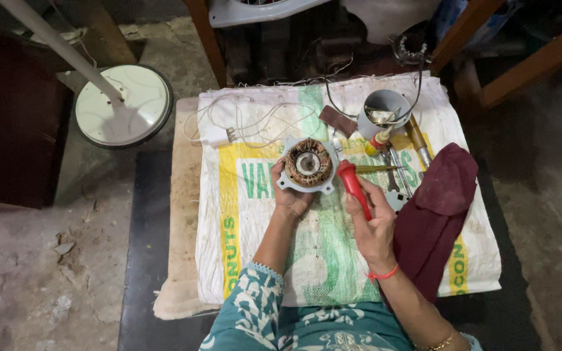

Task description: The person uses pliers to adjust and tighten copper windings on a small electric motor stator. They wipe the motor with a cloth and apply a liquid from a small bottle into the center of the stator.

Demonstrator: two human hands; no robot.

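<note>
Here the left hand [289, 198] grips a stator [307, 164]; the right hand [373, 224] grasps a red screwdriver [352, 185]. Tools [398, 166], a grey cup [385, 110] and a maroon cloth [438, 218] crowd the right.

Teal garment with white floral print is worn; a short sleeve edged with pale scalloped trim is seen on the left arm. Left hand [291, 195] is bare of jewellery. A red thread band is tied at the wrist of the right hand [373, 224]; a thin gold bangle is seen further up that forearm.
</note>
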